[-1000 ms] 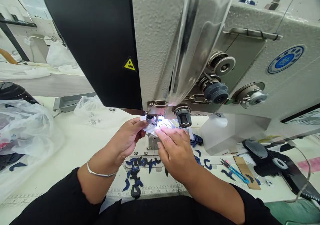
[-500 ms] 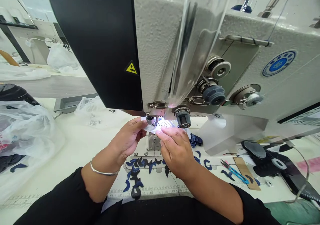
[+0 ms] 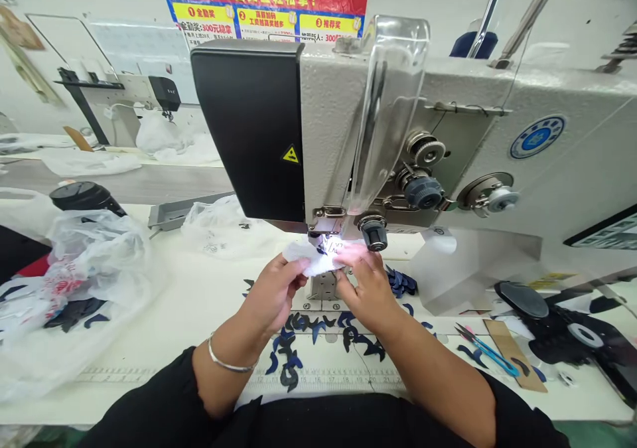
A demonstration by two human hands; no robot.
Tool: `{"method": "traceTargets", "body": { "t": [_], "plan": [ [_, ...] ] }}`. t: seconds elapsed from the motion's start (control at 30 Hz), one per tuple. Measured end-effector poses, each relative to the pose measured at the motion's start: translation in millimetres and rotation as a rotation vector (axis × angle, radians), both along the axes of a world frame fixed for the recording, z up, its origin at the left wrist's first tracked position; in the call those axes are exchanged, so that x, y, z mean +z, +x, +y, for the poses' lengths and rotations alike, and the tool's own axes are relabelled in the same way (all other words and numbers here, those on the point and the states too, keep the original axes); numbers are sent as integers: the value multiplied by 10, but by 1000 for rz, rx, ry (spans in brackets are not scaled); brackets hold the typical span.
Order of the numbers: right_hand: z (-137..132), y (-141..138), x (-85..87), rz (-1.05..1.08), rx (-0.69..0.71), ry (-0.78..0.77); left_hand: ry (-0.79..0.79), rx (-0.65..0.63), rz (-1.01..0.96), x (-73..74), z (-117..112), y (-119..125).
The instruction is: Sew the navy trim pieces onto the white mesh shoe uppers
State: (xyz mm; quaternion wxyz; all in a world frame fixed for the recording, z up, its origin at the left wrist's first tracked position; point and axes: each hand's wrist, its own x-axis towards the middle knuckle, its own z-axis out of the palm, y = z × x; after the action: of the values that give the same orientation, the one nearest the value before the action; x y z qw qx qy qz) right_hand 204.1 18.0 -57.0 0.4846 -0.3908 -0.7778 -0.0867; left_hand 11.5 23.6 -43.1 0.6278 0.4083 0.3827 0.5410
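A small white fabric piece (image 3: 314, 262) with dark markings lies under the lit needle area of a sewing machine (image 3: 332, 116). My left hand (image 3: 275, 289) pinches its left edge between thumb and fingers. On the right side, my right hand (image 3: 365, 285) grips the same piece, fingers close to the presser foot. The needle tip is partly lost in the glare. Below both hands, several small curved dark blue and black cut pieces (image 3: 288, 352) are scattered on the table (image 3: 199, 302). A bunch of blue pieces (image 3: 401, 282) sits right of the needle plate.
Blue thread snips (image 3: 490, 352) and a brown card strip (image 3: 517, 358) lie at the right, beside a black device (image 3: 562, 335). Plastic bags (image 3: 94, 262) fill the left side. A grey tray (image 3: 186, 210) stands behind them. A printed ruler strip (image 3: 323, 380) runs along the front edge.
The camera view has tilted up, bringing a wall poster into sight. My left hand has drawn slightly back from the needle, and more of the white fabric now shows between my hands.
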Motion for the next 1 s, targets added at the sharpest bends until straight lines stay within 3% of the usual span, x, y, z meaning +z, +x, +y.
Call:
{"method": "traceTargets", "body": {
  "t": [0.1,0.17,0.2,0.3,0.37,0.53,0.63,0.73,1.0],
  "plan": [
    [-20,39,45,53,102,-39,65,-241,86,-68,-198,-108],
    [-43,79,75,98,225,-58,11,-380,68,-105,-269,-187],
    [-57,101,87,118,281,-63,-45,-385,17,-118,-278,-221],
    [-93,183,109,154,379,-87,-208,-219,-171,-131,-224,-296],
    [-108,252,123,146,418,-118,-216,-132,-198,-125,-172,-333],
    [-140,390,189,126,535,-223,-166,-221,7,-103,-193,-360],
    [-171,351,203,108,385,-183,-142,-298,54,-100,-267,-302],
    [-187,245,169,-82,173,-109,-105,-305,32,-119,-317,-228],
    [-150,146,52,-172,33,-15,-46,-383,96,-193,-335,-257]
  ]
}}
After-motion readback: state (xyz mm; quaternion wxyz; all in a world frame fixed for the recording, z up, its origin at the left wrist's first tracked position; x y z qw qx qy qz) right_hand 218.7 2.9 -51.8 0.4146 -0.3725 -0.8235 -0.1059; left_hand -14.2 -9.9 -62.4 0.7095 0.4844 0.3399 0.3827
